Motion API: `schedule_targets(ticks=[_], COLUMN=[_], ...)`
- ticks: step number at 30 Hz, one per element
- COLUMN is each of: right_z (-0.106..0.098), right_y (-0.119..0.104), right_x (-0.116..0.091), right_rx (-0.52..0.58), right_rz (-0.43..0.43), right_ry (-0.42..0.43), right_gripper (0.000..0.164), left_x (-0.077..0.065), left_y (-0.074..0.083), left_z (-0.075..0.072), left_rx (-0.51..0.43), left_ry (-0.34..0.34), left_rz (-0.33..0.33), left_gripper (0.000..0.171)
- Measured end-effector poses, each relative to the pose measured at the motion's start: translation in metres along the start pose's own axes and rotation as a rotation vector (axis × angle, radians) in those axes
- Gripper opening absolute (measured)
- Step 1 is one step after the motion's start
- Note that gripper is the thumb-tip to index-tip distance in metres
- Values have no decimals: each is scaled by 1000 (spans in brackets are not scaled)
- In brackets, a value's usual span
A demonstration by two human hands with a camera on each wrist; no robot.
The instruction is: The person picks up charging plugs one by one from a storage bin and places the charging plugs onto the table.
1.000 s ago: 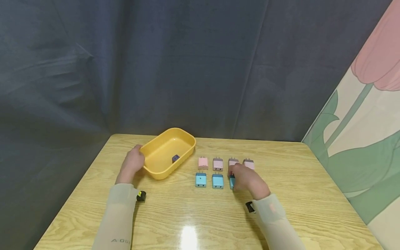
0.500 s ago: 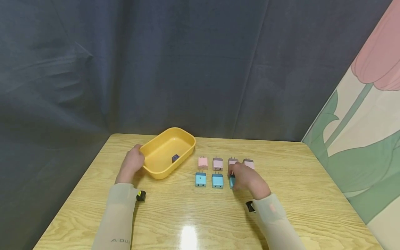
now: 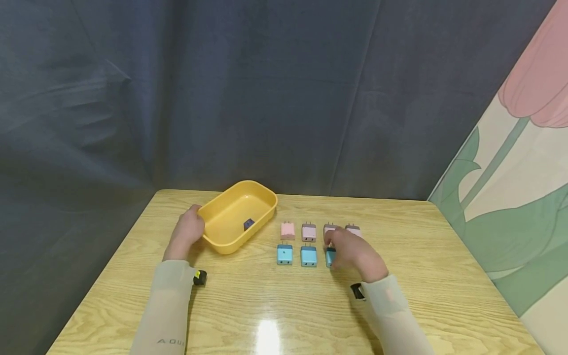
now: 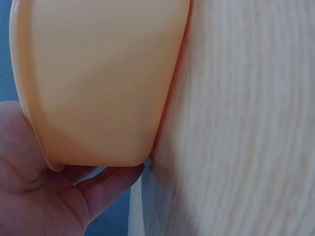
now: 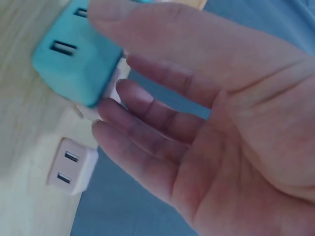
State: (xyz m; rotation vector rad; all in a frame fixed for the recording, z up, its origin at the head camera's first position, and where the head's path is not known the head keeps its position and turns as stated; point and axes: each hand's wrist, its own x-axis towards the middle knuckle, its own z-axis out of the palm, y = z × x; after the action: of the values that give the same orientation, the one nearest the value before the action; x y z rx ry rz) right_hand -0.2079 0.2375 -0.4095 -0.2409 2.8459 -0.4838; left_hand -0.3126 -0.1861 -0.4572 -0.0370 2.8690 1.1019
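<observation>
My left hand (image 3: 188,228) grips the left end of a yellow plastic bin (image 3: 252,235). In the left wrist view its fingers (image 4: 106,189) curl below the outside of that end. A small dark block (image 3: 248,224) lies inside the bin. The right hand (image 3: 355,251) is at the rightmost of three blue USB chargers (image 3: 330,257), partly covering it. From the right wrist, the thumb overlaps the top of this blue charger (image 5: 74,78), while the other fingers spread loosely beyond its side.
Two more blue chargers (image 3: 284,254) stand to the left in the front row. Behind them run a pink charger (image 3: 287,230) and several lilac ones (image 3: 308,232), prongs pointing away. A dark curtain (image 3: 266,98) hangs behind the wooden table (image 3: 239,301); a flower-patterned wall (image 3: 523,207) is at right.
The right hand has shifted slightly, its thumb and fingers further apart, showing a bit more of the blue charger. My left hand and the bin stay in place.
</observation>
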Motion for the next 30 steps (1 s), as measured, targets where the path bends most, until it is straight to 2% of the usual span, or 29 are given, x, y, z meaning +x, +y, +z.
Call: schedule_targets(ticks=[4, 10, 13, 17, 21, 22, 26, 30], right_z=[-8, -12, -14, -17, -20, -22, -31, -40], right_y=[3, 4, 2, -8, -26, -32, -64, -97], right_x=[-1, -3, -2, -1, 1, 2, 10, 27], right_rx=[9, 2, 2, 15, 29, 24, -15, -57], right_rz=[-27, -71, -107, -145, -206, -223, -265, -277], right_ry=[1, 31, 47, 91, 149, 159, 180, 200], right_gripper=[53, 38, 30, 30, 31, 30, 30, 35], left_x=[1, 0, -1, 0, 1, 5, 4, -1], left_y=[0, -1, -1, -1, 1, -3, -3, 0], left_z=[0, -2, -2, -2, -2, -1, -1, -1], left_rx=[-3, -1, -4, -16, -28, -24, -12, -11], left_ry=[1, -7, -11, -12, -13, -5, -6, -11], left_rz=[-1, 1, -2, -6, 4, 19, 17, 2], left_gripper=[58, 59, 59, 59, 60, 59, 59, 60])
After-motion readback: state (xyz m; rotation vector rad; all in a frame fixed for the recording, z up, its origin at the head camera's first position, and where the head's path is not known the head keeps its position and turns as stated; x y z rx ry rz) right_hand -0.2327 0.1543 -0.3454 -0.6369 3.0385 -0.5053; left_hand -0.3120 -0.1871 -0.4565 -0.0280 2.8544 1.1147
